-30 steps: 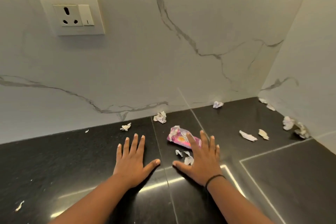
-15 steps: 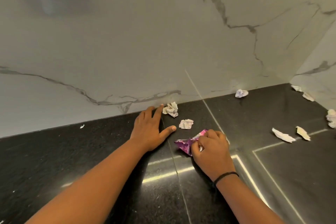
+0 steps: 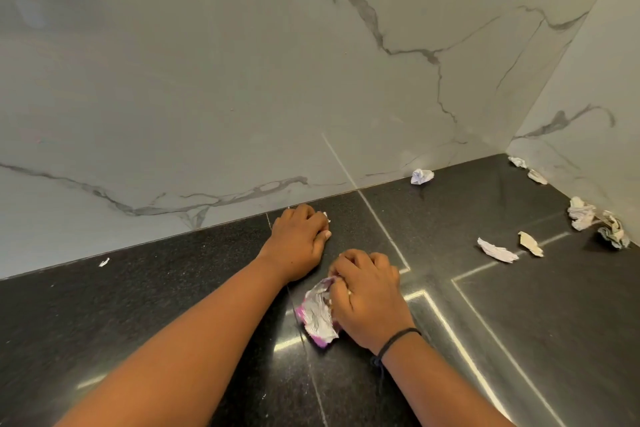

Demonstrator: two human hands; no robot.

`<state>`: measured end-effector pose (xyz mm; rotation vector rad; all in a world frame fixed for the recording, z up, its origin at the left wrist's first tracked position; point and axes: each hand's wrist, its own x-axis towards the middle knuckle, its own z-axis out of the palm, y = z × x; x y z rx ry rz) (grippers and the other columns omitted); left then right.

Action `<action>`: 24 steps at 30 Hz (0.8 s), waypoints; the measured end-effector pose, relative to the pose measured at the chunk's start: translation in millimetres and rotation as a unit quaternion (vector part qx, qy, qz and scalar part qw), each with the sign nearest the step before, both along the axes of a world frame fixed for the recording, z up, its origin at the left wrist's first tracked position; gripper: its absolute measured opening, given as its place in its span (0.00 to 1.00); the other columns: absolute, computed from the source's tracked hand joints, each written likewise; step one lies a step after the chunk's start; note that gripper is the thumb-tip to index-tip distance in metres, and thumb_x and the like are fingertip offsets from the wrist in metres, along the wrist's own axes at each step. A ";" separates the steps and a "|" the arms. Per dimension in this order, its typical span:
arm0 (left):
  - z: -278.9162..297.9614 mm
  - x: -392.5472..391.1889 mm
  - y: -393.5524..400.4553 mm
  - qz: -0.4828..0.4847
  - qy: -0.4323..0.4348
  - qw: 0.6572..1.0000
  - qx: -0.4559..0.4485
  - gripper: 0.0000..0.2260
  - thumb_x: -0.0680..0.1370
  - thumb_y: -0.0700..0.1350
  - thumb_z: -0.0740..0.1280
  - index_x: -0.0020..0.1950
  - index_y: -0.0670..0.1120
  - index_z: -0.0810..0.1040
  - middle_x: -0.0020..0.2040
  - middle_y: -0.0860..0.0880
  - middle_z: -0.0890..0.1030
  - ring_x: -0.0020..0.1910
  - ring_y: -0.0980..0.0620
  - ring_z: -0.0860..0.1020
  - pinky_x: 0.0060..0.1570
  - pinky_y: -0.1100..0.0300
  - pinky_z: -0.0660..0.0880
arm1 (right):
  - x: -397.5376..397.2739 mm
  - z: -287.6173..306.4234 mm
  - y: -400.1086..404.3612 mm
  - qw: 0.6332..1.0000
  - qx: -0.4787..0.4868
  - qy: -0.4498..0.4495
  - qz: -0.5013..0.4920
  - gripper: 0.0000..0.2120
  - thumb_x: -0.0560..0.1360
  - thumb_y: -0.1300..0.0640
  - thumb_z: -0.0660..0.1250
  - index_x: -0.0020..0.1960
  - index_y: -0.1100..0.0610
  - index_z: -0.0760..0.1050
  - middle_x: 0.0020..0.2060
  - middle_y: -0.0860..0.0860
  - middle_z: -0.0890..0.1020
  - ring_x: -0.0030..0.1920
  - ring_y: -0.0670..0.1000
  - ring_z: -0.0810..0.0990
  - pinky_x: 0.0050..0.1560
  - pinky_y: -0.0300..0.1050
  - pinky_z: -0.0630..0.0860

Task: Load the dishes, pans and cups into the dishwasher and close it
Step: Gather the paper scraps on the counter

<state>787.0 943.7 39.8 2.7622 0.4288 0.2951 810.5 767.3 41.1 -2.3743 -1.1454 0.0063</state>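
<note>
Head: right hand (image 3: 370,298) grips wrapper (image 3: 317,317).

I see both bare forearms reaching forward, close together. My left hand (image 3: 298,239) lies knuckles up, fingers curled under, with a bit of white showing at the fingertips. My right hand (image 3: 369,295), a dark band at its wrist, has its fingers curled tight around something crumpled.
</note>
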 end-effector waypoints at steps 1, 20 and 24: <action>0.1 -1.5 -0.4 0.006 -0.001 1.000 -0.008 0.09 0.81 0.51 0.58 0.57 0.50 0.72 0.56 0.49 0.72 0.54 0.48 0.69 0.52 0.55 0.67 | -2.1 1.6 -0.2 1.000 -0.015 -0.008 0.002 0.23 0.73 0.33 0.45 0.45 0.45 0.72 0.49 0.41 0.73 0.52 0.50 0.68 0.49 0.47 0.63; 5.4 5.1 -8.3 0.087 0.005 0.996 -0.001 0.12 0.81 0.55 0.57 0.48 0.48 0.71 0.50 0.50 0.70 0.37 0.51 0.74 0.35 0.56 0.73 | 31.0 10.8 -34.0 0.982 0.164 0.095 0.019 0.25 0.65 0.73 0.66 0.47 0.44 0.68 0.54 0.43 0.68 0.54 0.41 0.72 0.55 0.36 0.73; 6.8 3.6 -8.8 0.089 -0.012 0.996 -0.007 0.13 0.81 0.56 0.58 0.48 0.47 0.73 0.60 0.49 0.66 0.39 0.50 0.76 0.38 0.54 0.77 | 109.6 35.9 -98.1 0.940 0.237 0.041 -0.243 0.22 0.68 0.73 0.61 0.51 0.49 0.75 0.51 0.50 0.73 0.50 0.48 0.76 0.48 0.38 0.67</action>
